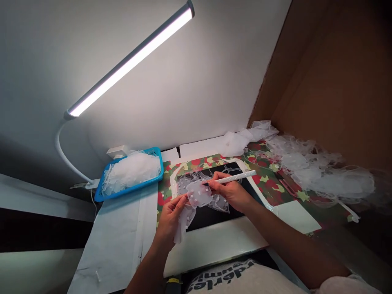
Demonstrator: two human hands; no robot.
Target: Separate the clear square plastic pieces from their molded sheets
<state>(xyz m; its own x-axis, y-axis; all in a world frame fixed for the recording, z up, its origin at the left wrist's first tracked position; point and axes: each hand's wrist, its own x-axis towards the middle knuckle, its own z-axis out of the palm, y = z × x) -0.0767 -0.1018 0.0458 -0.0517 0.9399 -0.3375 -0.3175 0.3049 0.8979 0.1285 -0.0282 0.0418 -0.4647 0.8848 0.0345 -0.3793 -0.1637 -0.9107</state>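
Observation:
Between the thumb and fingers of my left hand (174, 210) is a thin translucent white piece (199, 194) with small raised dots. A soft, crumpled white part hangs below the same hand. My right hand (229, 190) is closed round a slim white pen-shaped tool (239, 176), held like a pencil. Its dark end points left, close to the piece; whether it touches I cannot tell. Under both hands lies a black panel (199, 218) in a pale frame, with more translucent dotted pieces (225, 204) on it.
A blue basket (162, 169) heaped with white translucent pieces stands back left. A lit lamp (131, 61) arches above it. Piles of clear and white scraps (333, 179) lie on the camouflage-patterned cover (266, 183) at the right, beside a brown cardboard wall (330, 81).

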